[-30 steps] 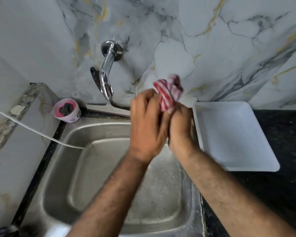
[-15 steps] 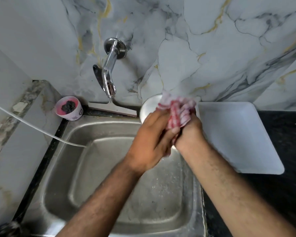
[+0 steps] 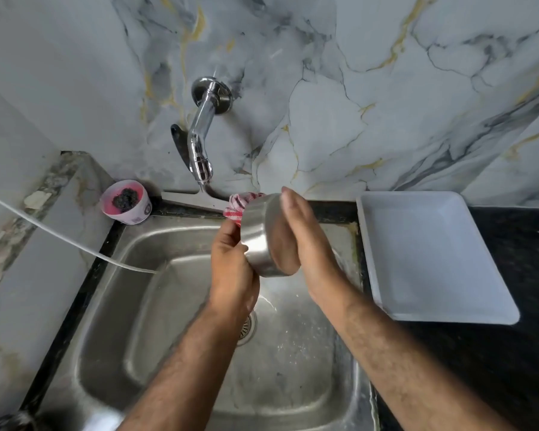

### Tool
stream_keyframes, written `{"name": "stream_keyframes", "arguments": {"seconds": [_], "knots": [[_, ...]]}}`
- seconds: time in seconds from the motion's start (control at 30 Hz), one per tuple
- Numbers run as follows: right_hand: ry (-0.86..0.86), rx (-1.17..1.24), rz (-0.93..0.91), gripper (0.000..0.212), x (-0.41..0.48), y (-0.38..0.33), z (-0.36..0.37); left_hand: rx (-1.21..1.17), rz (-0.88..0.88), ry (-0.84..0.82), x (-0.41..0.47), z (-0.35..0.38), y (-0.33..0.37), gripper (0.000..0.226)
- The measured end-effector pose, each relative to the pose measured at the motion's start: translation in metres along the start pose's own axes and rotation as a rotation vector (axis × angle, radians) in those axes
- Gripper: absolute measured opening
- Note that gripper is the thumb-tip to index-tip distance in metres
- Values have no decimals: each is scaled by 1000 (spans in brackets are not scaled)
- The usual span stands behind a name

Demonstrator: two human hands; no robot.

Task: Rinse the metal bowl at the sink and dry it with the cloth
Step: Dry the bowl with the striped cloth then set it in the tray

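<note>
The metal bowl [image 3: 262, 241] is held on its side above the steel sink [image 3: 106, 306], its base turned to the right. My right hand [image 3: 305, 241] lies flat against the base, fingers pointing up. My left hand [image 3: 231, 269] is at the bowl's open side and grips the red-and-white checked cloth [image 3: 238, 206], which bunches out behind the rim; how far it reaches inside the bowl is hidden.
A chrome tap [image 3: 203, 135] juts from the marble wall, no water running. A squeegee [image 3: 190, 200] lies on the back ledge beside a pink cup [image 3: 126, 202] holding a dark scrubber. A white tray [image 3: 423, 253] sits on the black counter at right. A thin white hose [image 3: 59, 234] enters the sink from the left.
The bowl has turned on its side and come into plain view. The cloth has shifted from on top of the hands to behind the bowl's left side. My right hand now lies flat on the base.
</note>
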State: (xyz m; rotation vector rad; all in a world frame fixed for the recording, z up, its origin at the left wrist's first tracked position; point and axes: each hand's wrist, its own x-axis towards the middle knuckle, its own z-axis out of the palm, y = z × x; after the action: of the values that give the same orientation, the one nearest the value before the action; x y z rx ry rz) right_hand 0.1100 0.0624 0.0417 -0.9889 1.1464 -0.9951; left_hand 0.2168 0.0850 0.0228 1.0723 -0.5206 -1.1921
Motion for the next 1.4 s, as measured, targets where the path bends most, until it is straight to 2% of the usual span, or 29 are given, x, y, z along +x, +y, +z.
{"name": "stream_keyframes", "arguments": {"seconds": [0.07, 0.13, 0.17, 0.23, 0.27, 0.3, 0.37, 0.43, 0.47, 0.5, 0.53, 0.57, 0.6, 0.67, 0.7, 0.73, 0.77, 0.8, 0.83, 0.87, 0.9, 0.93, 0.97, 1.03, 1.07, 1.13, 1.23, 1.3, 1.4], "knots": [[-132, -22, -54, 81, -3, 4, 2, 162, 187, -29, 2, 2, -2, 51], [-193, 44, -86, 71, -3, 3, 2, 359, 410, -93, 5, 2, 3, 30], [-191, 81, -84, 70, -1, -2, 2, 517, 539, -138, 9, 2, 7, 25], [-185, 140, -89, 68, 4, -14, -2, 902, 773, -256, 17, 6, 20, 32], [-170, 151, -81, 69, 7, -18, -6, 1060, 774, -341, 22, 10, 30, 36], [-166, 148, -49, 75, 10, -19, -10, 1179, 670, -457, 29, 14, 41, 35], [-197, 136, 48, 91, 12, -17, -18, 1308, 360, -791, 41, 14, 59, 32], [-264, 155, 105, 94, 9, -11, -25, 1187, 177, -1075, 47, 10, 72, 34], [-290, 222, 114, 86, 9, -8, -27, 1037, 120, -1127, 47, 10, 74, 29], [-320, 343, 116, 72, 11, -4, -27, 855, 86, -1110, 48, 11, 72, 19], [-350, 490, 110, 57, 12, -2, -25, 682, 83, -1020, 48, 16, 69, 13], [-359, 626, 105, 48, 13, -1, -23, 559, 120, -876, 46, 22, 63, 11], [-338, 700, 107, 45, 15, 0, -22, 590, 242, -703, 43, 29, 54, 10], [-301, 676, 97, 50, 19, -3, -26, 1018, 640, -394, 38, 38, 28, 11], [-297, 600, 92, 52, 21, -2, -31, 1282, 794, -349, 32, 39, 18, 15], [-294, 515, 99, 54, 24, 0, -37, 1468, 780, -357, 29, 41, 15, 18], [-282, 455, 106, 58, 27, 5, -43, 1570, 678, -406, 31, 44, 17, 18], [-262, 419, 120, 63, 28, 11, -50, 1660, 530, -530, 37, 44, 22, 16], [-265, 411, 132, 65, 28, 17, -56, 1646, 339, -738, 45, 43, 28, 15], [-299, 421, 153, 63, 26, 22, -60, 1530, 131, -964, 51, 39, 34, 18], [-326, 440, 183, 62, 23, 25, -62, 1298, -53, -1116, 55, 36, 38, 22], [-335, 468, 200, 65, 21, 28, -62, 1017, -195, -1164, 55, 33, 39, 21], [-320, 493, 196, 68, 20, 27, -64, 744, -289, -1107, 52, 35, 36, 17], [-270, 553, 150, 53, 21, 18, -74, 376, -312, -845, 46, 50, 13, 17], [-253, 567, 140, 44, 24, 15, -77, 278, -270, -681, 44, 53, 0, 18], [-151, 593, 110, 41, 42, 5, -145, 185, -207, -469, 39, 114, -46, 24], [-98, 711, 131, 44, 46, 13, -177, -25, -188, -410, 36, 107, -47, 25], [61, 766, 138, 39, 49, 24, -203, -187, -217, -430, 39, 88, -45, 25], [282, 710, 204, 36, 71, 41, -262, -150, -231, -370, 33, 85, -56, 28]]}}
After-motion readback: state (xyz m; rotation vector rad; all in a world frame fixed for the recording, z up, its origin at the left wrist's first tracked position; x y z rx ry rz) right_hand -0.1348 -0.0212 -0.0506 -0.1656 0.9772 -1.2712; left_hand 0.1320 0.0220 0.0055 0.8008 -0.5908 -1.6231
